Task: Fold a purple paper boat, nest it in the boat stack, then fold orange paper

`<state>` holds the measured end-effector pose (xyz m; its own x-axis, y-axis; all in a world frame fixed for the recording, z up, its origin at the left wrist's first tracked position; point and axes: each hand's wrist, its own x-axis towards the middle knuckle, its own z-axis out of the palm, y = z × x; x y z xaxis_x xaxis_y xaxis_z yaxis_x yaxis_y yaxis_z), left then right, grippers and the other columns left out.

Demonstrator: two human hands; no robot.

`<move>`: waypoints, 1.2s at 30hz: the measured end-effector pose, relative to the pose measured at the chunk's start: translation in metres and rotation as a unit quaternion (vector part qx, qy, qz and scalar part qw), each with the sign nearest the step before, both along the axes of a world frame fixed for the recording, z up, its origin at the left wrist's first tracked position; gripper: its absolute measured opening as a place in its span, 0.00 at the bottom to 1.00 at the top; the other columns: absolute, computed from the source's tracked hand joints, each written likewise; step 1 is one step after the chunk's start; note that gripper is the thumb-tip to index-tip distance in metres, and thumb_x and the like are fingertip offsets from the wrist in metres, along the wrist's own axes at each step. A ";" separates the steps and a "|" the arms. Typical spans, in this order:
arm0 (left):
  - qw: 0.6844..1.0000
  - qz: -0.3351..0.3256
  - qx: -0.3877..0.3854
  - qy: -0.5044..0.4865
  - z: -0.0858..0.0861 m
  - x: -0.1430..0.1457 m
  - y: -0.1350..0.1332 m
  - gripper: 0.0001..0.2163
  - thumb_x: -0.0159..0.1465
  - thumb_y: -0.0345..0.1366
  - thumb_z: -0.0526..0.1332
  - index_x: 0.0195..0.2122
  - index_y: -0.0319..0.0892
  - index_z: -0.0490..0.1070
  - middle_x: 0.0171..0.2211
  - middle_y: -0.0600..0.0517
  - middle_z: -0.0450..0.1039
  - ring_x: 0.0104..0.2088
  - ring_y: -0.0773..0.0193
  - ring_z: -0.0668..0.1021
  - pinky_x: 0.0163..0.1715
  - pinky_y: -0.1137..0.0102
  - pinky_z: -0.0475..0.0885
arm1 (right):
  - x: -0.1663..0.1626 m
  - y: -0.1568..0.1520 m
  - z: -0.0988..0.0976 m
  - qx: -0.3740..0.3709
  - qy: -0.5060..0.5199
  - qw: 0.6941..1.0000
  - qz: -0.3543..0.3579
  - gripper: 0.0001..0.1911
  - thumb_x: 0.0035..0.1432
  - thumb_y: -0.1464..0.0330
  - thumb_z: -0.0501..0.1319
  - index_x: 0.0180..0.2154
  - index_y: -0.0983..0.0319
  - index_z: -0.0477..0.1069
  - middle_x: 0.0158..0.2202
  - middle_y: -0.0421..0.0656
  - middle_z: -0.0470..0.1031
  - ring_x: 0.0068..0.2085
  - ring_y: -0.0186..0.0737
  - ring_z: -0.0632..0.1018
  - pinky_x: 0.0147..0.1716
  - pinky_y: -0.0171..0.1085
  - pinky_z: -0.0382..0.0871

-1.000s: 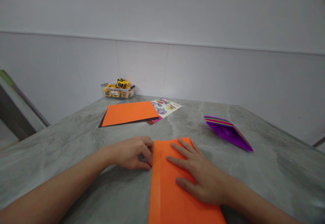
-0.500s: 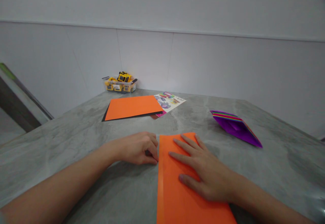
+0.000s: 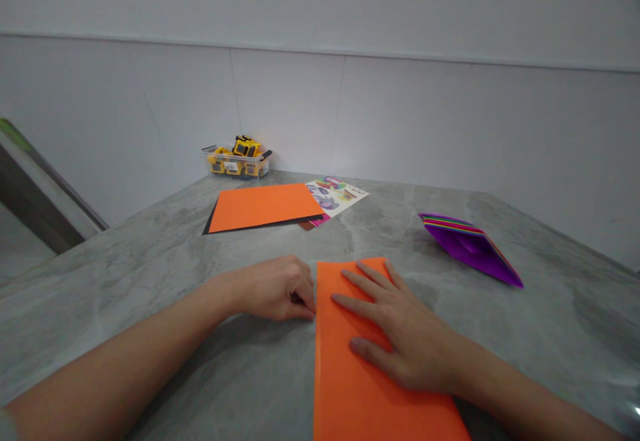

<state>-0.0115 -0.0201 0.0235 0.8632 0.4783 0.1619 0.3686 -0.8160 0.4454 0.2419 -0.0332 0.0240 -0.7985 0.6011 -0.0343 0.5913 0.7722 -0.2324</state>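
A folded sheet of orange paper (image 3: 345, 387) lies lengthwise in front of me, its lower end cut off by the view. My right hand (image 3: 395, 327) rests flat on it with the fingers spread, holding nothing. At the paper's left edge, my left hand (image 3: 285, 291) is closed, thumb and index fingertip pinched together on the edge. The other fingers of that hand are curled under and partly hidden. A narrow lighter strip runs down the left edge of the paper.
Farther back lies an orange sheet (image 3: 265, 206) on a black one, partly over a printed sheet (image 3: 345, 194). A clear bin (image 3: 237, 164) of yellow toy vehicles stands by the wall (image 3: 400, 121). A purple folded paper piece with coloured layers (image 3: 475, 251) sits right on the grey table (image 3: 240, 374).
The lighter strip along the orange paper's left edge looks narrower now. Both hands keep nearly the same places on the paper. The whole view has shifted slightly.
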 end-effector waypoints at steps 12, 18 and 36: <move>1.000 0.000 0.014 0.021 0.000 0.001 -0.001 0.07 0.62 0.30 0.61 0.27 0.42 0.77 0.22 0.51 0.75 0.25 0.66 0.72 0.30 0.72 0.64 | -0.006 -0.001 0.001 -0.005 -0.005 1.000 -0.011 0.29 0.59 0.57 0.56 0.61 0.52 0.59 0.65 0.50 0.55 0.65 0.61 0.51 0.59 0.66 0.34; 1.000 -0.001 0.011 0.025 -0.001 0.001 0.000 0.07 0.62 0.30 0.61 0.28 0.42 0.78 0.22 0.51 0.75 0.25 0.66 0.73 0.30 0.72 0.64 | -0.007 -0.001 0.000 0.001 -0.006 1.000 -0.008 0.29 0.59 0.57 0.56 0.61 0.52 0.59 0.64 0.51 0.56 0.65 0.61 0.52 0.59 0.67 0.35; 1.000 0.002 0.000 0.003 0.000 0.001 -0.001 0.07 0.61 0.30 0.61 0.27 0.41 0.78 0.22 0.51 0.75 0.24 0.67 0.72 0.29 0.72 0.64 | -0.009 0.000 0.000 -0.001 -0.003 1.000 -0.009 0.29 0.58 0.57 0.56 0.61 0.53 0.60 0.64 0.51 0.55 0.65 0.60 0.51 0.59 0.66 0.34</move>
